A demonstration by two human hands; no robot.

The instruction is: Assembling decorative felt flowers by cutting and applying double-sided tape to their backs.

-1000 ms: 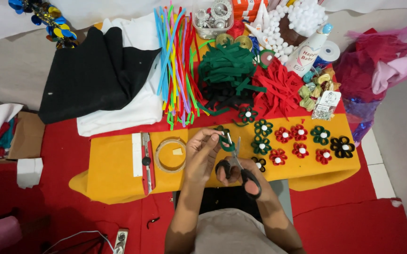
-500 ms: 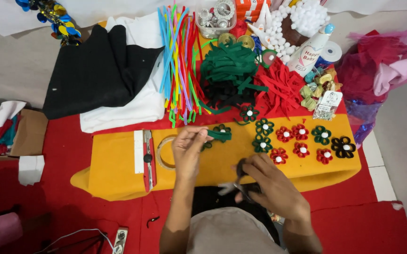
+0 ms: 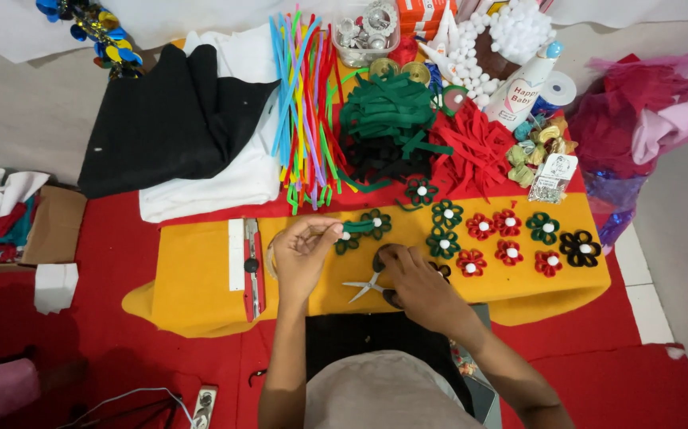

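Observation:
My left hand [image 3: 302,253] pinches a green felt flower [image 3: 360,229] with a white centre, holding it just above the yellow felt sheet [image 3: 193,274]. My right hand [image 3: 417,284] rests on the sheet over the dark handles of a pair of scissors [image 3: 364,287], whose silver blades point left. Whether it still grips the handles is unclear. Finished felt flowers in green [image 3: 444,214], red [image 3: 480,226] and black [image 3: 579,248] lie in rows to the right.
Behind the sheet lie coloured pipe cleaners [image 3: 306,103], green felt strips [image 3: 387,119], red strips [image 3: 475,147], black and white cloth [image 3: 177,119], a glue bottle [image 3: 523,87] and white pom-poms [image 3: 507,32]. A hot glue gun [image 3: 251,266] lies left; a cardboard box [image 3: 50,226] far left.
The right hand has brought the scissors down from the flower and laid them on the yellow sheet. The left hand has kept the green flower and shifted slightly left.

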